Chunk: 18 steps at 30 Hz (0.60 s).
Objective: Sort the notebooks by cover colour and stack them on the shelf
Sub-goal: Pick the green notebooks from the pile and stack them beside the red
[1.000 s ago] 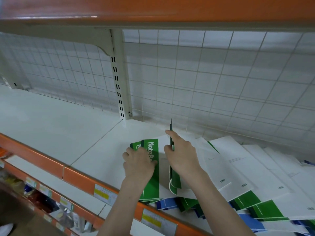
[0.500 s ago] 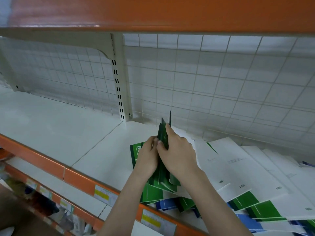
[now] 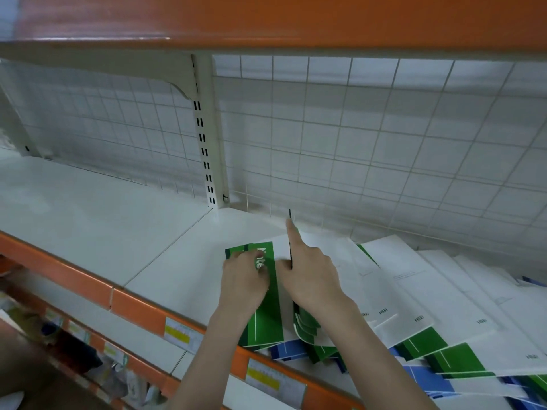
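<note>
Lower centre: we see the right hand pinching upright green notebooks, apparently several; the left hand presses the flat green stack. Overhanging the shelf edge, loosened covers could slide off.

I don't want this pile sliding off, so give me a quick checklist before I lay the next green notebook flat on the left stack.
1. Left hand rests on green stack: ok.
2. Right hand holds upright green notebooks: ok.
3. Shelf left of stack free: ok.
4. Stack edges squared: not ok, fanned.
5. Blue notebook clear of shelf edge: not ok, overhangs.
6. Held covers all green: cannot tell.
</note>
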Tool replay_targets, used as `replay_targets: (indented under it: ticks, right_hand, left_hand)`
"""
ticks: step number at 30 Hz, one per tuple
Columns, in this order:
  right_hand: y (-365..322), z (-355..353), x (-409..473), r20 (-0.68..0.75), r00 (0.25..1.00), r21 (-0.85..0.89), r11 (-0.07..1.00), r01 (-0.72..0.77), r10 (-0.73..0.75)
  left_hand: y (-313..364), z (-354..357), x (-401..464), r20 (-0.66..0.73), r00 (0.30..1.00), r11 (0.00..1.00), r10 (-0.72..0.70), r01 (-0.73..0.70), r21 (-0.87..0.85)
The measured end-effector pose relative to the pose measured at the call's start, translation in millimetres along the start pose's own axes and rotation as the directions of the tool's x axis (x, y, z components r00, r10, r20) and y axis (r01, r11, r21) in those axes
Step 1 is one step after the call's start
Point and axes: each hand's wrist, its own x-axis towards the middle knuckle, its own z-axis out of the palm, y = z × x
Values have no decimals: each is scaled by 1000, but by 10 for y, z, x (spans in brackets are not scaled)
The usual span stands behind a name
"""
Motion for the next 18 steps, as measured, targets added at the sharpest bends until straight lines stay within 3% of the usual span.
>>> replay_targets:
  ticks: [2, 4, 9, 11, 13, 15, 18]
  right_hand:
    - [-2, 14, -8, -22, 999, 3, 1000, 28, -28]
    - [-3, 15, -1, -31, 999, -4, 1000, 24, -24]
    - [-41, 25, -40, -41, 999, 14, 1000, 4, -3]
    - [-75, 27, -39, -70, 998, 68, 998, 14, -9]
    - [-101, 22, -37, -115, 993, 107, 994, 34, -22]
    - [-82, 13, -51, -127, 992, 169, 985, 32, -11]
    - [28, -9, -60, -83, 996, 258, 966, -17, 39]
  left_hand:
    - [-24, 27, -39, -5, 998, 977, -57, 56, 205]
    - [-11, 42, -72, 40, 990, 973, -138, 128, 190]
    - [47, 0, -59, 33, 986, 967, -162, 165, -194]
    - [103, -1, -78, 62, 988, 901, -143, 156, -404]
    - [199, -30, -125, 147, 981, 771, -126, 190, -608]
    - [215, -19, -130, 284, 952, 681, -113, 282, -676]
    - [181, -6, -135, 308, 947, 715, -88, 276, -643]
